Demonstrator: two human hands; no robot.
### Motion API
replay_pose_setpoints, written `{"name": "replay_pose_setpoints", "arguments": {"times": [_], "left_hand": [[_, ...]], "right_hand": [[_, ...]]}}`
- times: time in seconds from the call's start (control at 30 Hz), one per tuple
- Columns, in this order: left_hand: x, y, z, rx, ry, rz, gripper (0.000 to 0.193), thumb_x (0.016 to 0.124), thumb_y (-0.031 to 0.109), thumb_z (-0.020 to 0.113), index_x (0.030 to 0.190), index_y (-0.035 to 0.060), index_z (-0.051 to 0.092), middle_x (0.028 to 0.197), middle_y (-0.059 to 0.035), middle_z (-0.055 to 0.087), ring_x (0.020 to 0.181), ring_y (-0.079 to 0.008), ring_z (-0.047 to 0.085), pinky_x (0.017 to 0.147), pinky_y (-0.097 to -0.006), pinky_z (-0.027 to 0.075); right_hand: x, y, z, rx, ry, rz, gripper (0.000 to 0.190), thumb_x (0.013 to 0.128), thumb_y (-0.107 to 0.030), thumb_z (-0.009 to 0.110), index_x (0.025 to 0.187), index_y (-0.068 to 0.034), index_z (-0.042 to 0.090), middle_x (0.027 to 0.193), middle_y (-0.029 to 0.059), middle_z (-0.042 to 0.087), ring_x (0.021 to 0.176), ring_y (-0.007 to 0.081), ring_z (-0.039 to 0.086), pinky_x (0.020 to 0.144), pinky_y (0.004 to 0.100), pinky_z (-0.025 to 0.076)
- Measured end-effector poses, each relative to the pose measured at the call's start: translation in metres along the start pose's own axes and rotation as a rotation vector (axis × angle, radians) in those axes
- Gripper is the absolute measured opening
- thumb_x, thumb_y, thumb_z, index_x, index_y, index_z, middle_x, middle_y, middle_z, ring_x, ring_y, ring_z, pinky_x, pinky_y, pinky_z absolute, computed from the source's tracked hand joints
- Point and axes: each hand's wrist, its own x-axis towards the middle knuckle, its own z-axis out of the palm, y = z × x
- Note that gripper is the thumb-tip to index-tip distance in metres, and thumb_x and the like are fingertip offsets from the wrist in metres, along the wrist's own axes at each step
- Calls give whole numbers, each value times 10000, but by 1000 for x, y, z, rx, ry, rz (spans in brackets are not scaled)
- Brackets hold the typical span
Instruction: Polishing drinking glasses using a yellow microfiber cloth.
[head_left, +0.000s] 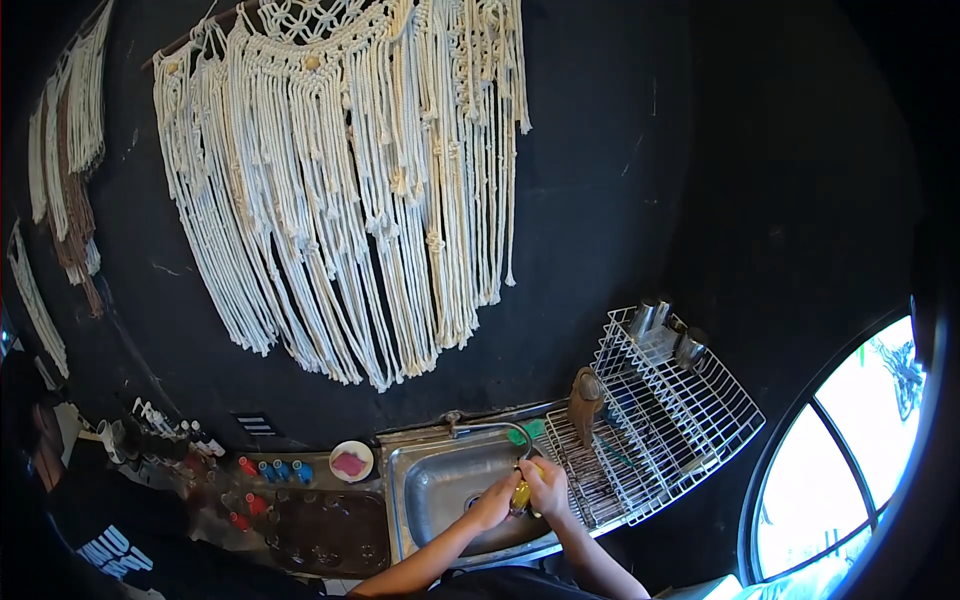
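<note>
Both hands meet over the right part of a stainless steel sink (431, 480). My left hand (495, 501) grips a small glass (519, 496) from the left. Against its other side my right hand (548, 486) is closed on something yellow, perhaps a sponge, mostly hidden by the fingers. Just above the hands ends the dark spout of a curved faucet (517, 432). A green scouring pad (526, 432) lies on the sink's back ledge.
At the right stands a white wire dish rack (675, 450) with metal cups (690, 348) and a brown vessel (585, 405). Left of the sink are a bowl (351, 461), a brown tray (330, 529) and red and blue cups (281, 470). A person in black (135, 510) is at far left.
</note>
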Motion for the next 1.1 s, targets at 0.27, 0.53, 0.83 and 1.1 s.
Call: {"name": "replay_pose_setpoints", "arguments": {"times": [0.27,0.53,0.83,1.1], "left_hand": [[-10,-2,-19,-369,-159,-120,616,1009,690,307,1077,163,617,841,-28,635,688,-149,596,533,-262,418],[-28,0,-12,-71,49,4,639,1036,657,248,1161,142,604,842,-27,632,660,-161,601,536,-302,458],[-19,-38,-17,109,312,421,574,1088,536,251,1314,89,531,1165,-94,621,1041,-163,616,843,-318,537],[-13,1,1,-213,442,454,516,1083,538,259,1254,114,499,859,-30,630,602,-116,588,490,-240,461]], "right_hand": [[-9,-23,-1,-28,-78,76,283,959,-246,605,840,8,640,680,78,594,636,128,560,582,318,447],[-15,-1,11,-363,-125,-159,288,972,-244,629,827,3,660,670,41,603,633,100,560,569,302,448],[2,-24,22,-496,-302,-290,364,955,-389,605,825,-57,679,735,179,658,717,411,643,643,451,528],[23,4,48,840,421,385,431,1041,-427,526,1181,-35,640,1072,83,648,944,165,617,863,325,500]]}}
